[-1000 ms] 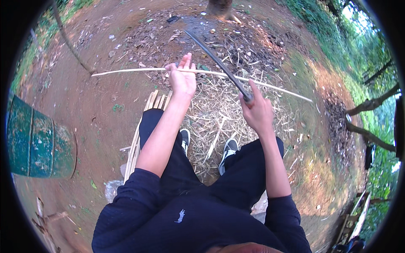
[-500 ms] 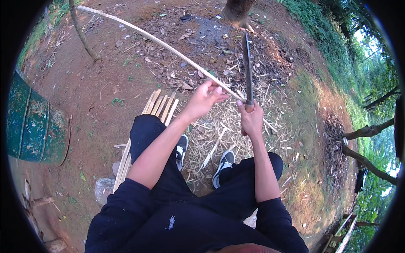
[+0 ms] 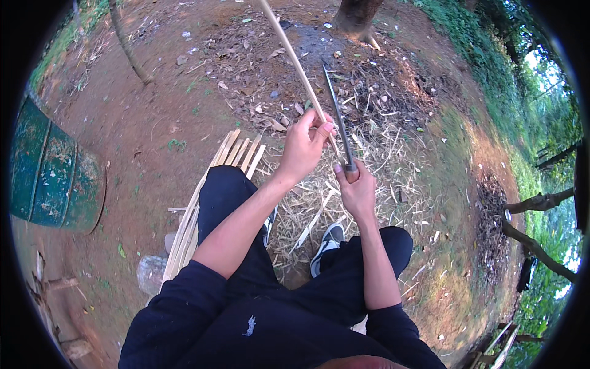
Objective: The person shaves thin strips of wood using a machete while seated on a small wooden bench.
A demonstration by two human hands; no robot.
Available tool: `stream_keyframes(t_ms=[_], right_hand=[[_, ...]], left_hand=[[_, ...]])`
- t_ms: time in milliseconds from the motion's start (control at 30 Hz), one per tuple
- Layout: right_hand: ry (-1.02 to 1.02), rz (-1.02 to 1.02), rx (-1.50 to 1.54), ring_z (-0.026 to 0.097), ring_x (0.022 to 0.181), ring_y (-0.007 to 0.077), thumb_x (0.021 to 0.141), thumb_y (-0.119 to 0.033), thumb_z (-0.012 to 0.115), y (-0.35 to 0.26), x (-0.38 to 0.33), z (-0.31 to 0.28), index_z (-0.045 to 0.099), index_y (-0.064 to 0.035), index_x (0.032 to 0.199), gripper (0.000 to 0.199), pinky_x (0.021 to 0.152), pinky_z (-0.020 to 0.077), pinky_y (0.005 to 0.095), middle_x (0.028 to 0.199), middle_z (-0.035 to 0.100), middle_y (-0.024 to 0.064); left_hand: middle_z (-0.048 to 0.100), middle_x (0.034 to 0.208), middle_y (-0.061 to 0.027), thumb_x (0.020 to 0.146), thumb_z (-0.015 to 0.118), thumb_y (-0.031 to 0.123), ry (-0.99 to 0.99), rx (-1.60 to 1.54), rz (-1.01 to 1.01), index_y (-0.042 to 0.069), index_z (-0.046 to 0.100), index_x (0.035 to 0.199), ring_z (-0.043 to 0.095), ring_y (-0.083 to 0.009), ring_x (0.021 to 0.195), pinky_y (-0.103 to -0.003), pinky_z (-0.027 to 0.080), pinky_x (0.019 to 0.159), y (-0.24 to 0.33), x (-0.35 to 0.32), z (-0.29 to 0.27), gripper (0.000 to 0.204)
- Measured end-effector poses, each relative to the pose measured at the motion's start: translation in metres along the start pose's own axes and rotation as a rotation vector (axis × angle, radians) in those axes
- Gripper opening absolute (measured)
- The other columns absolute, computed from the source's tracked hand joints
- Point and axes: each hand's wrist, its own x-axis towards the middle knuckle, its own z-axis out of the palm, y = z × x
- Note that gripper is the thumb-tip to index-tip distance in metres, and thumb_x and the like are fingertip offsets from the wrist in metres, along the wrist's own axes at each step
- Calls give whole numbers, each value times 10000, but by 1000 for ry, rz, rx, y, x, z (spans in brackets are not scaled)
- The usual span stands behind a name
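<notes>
The left hand [image 3: 307,144] pinches the strip [image 3: 294,61], which runs out beyond it, probably to steady it; the right hand [image 3: 357,189], just beside the left, clasps the knife [image 3: 340,118] pointing outward, seemingly to keep it alongside the strip.

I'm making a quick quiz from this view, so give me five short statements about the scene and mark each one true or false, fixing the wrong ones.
1. The right hand grips a long-bladed knife. True.
2. The left hand is empty. False: the left hand holds a long pale strip.
3. A green drum is on the person's left. True.
4. The ground next to the right shoe is bare. False: pale shavings are scattered there.
5. A bundle of pale strips lies beside the person's left leg. True.
</notes>
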Motion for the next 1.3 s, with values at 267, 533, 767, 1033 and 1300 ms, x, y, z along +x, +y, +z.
stream_keyframes(t_ms=[267,533,767,1033,1300], right_hand=[[99,-100,22,452,510,97,886,-290,753,11,6,-23,665,4,966,317,513,400,298,562,521,16],[215,-444,-149,525,503,136,818,-243,829,8,0,-39,650,-15,942,316,506,428,291,580,539,43],[102,-159,169,474,481,96,897,-220,740,23,4,-47,619,-7,862,247,492,395,274,560,516,1],[153,-261,236,500,497,86,1011,-329,537,37,6,-68,608,8,931,353,469,381,277,587,527,4],[267,-611,-437,601,528,246,822,-491,759,27,7,-63,635,-52,912,465,501,466,374,623,591,79]], left_hand=[[463,767,14,1081,396,335,84,-195,-22,39,525,1267,613,-78,681,-232,494,583,9,2,5,373],[485,776,21,1065,466,320,126,-337,49,44,539,1180,512,-46,602,-198,421,547,-5,8,1,307],[446,756,26,1077,437,277,-36,-317,-165,55,543,1164,441,-40,601,-199,376,533,3,-8,21,262],[605,909,-11,1027,536,155,-245,-233,-173,-30,543,1299,552,-58,738,-224,464,645,-2,-12,27,329],[613,815,-24,1042,493,124,-321,-288,-304,-27,574,1189,585,-71,721,-235,485,617,11,-18,30,225]])
